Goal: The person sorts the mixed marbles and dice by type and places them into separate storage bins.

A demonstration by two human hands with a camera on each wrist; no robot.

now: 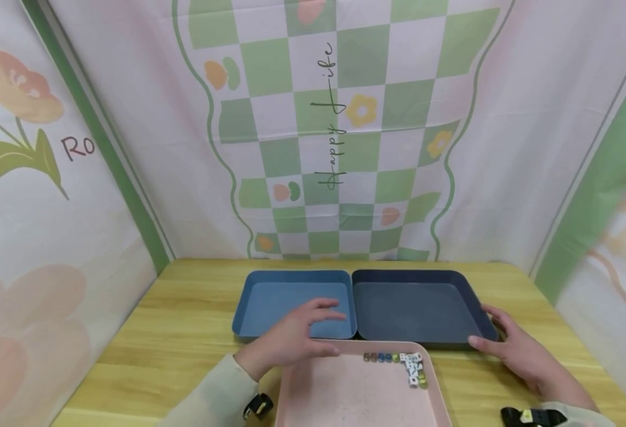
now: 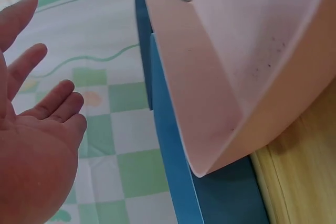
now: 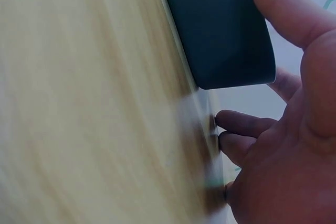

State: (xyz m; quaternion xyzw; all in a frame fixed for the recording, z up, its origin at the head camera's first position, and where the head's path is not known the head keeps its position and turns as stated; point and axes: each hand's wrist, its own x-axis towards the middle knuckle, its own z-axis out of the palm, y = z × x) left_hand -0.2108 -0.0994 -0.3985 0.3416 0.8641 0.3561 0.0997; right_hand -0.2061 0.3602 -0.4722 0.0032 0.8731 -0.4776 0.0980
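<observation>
My left hand (image 1: 294, 335) hovers over the seam between the blue tray (image 1: 286, 302) and the pink tray (image 1: 345, 385), fingers spread and holding nothing. In the left wrist view its palm (image 2: 37, 161) is apart from the pink tray. My right hand (image 1: 523, 353) holds the near right corner of the dark grey tray (image 1: 414, 308). Its thumb lies on the front wall and its index finger on the right side. In the right wrist view the remaining fingers (image 3: 247, 124) are down by the table surface. Several small dice (image 1: 413, 367) gather in the pink tray's far right corner.
All the trays stand on a wood-grain table (image 1: 184, 320), the blue and dark grey ones side by side behind the pink one. A printed checkered curtain (image 1: 334, 148) hangs at the back, with more cloth on both sides. Each wrist wears a black strap (image 1: 259, 405).
</observation>
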